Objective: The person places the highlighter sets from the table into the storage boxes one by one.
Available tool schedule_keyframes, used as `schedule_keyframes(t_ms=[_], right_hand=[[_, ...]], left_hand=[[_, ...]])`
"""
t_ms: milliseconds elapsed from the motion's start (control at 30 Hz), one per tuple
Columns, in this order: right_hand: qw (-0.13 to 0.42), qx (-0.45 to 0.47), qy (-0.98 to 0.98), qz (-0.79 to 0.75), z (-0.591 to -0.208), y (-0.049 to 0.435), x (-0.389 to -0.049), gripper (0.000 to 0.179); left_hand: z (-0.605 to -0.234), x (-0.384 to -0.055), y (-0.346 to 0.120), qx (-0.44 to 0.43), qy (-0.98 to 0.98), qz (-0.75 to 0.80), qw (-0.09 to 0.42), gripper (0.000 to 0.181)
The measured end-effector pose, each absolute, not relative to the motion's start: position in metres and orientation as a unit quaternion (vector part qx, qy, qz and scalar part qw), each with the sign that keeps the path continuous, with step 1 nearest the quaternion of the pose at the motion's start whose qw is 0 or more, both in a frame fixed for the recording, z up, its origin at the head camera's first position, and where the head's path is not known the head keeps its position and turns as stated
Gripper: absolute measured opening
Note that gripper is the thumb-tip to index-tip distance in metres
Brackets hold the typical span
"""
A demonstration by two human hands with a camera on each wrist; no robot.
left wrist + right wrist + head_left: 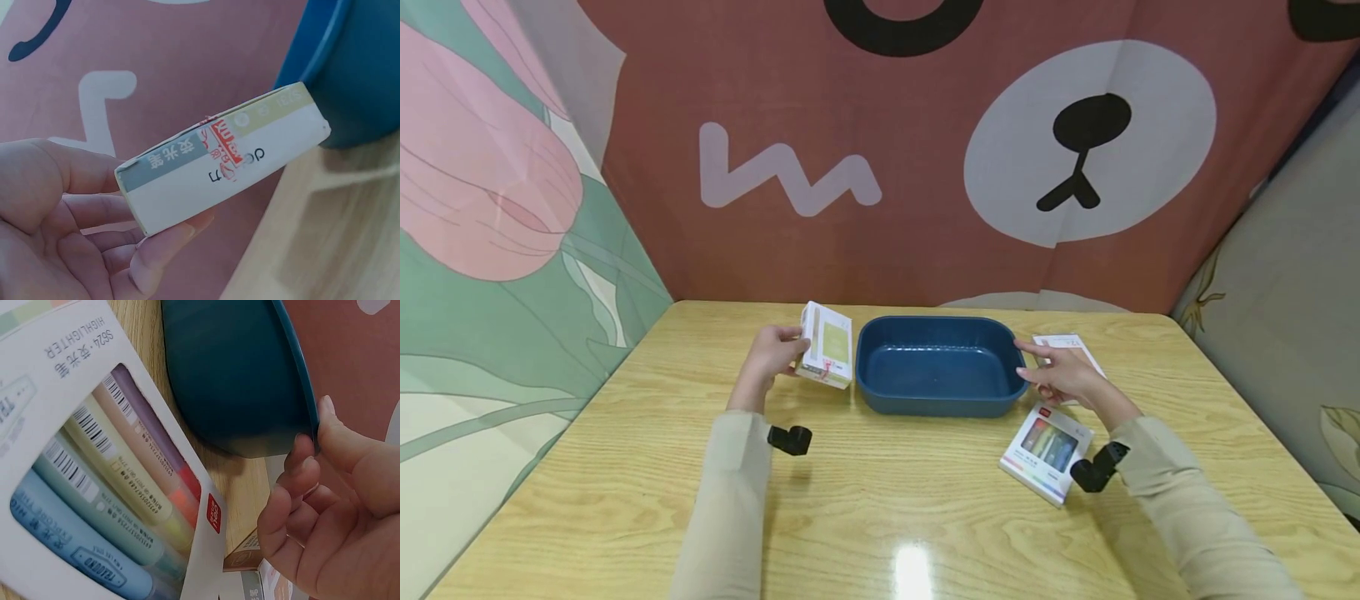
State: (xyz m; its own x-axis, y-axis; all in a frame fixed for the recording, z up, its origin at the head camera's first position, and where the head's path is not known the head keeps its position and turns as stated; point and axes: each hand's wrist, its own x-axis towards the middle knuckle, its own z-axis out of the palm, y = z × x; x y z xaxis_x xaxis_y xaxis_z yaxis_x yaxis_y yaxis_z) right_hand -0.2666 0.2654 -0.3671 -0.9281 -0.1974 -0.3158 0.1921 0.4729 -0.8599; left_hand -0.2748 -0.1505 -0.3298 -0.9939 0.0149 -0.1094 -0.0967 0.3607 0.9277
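My left hand (772, 354) grips a white highlighter box (826, 346) by its left side, holding it tilted just left of a blue plastic basin (940, 406). In the left wrist view, the box's narrow end (225, 159) shows a red-and-white sticker, with the thumb on one side and fingers on the other. At the basin's right end, my right hand (1063, 372) pinches the rim between thumb and fingers. No contents show inside the basin. Below that hand lies a highlighter pack (1047, 454) with a window showing several coloured pens (119, 481).
Another white box (1086, 350) lies partly hidden behind the right hand. Everything rests on a wooden table (865, 500). A printed cloth (775, 250) hangs behind the table's back edge, and patterned cloth covers both sides. Small black cameras sit at both wrists.
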Motion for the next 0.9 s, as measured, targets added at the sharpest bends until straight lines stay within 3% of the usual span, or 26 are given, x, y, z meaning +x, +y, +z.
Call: schedule_keyframes(t_ms=[900], right_hand=[[0.185, 0.008, 0.84, -0.51, -0.365, 0.265, -0.264, 0.06]], left_hand=[[-0.31, -0.272, -0.121, -0.039, 0.817, 0.575, -0.007, 0.031]])
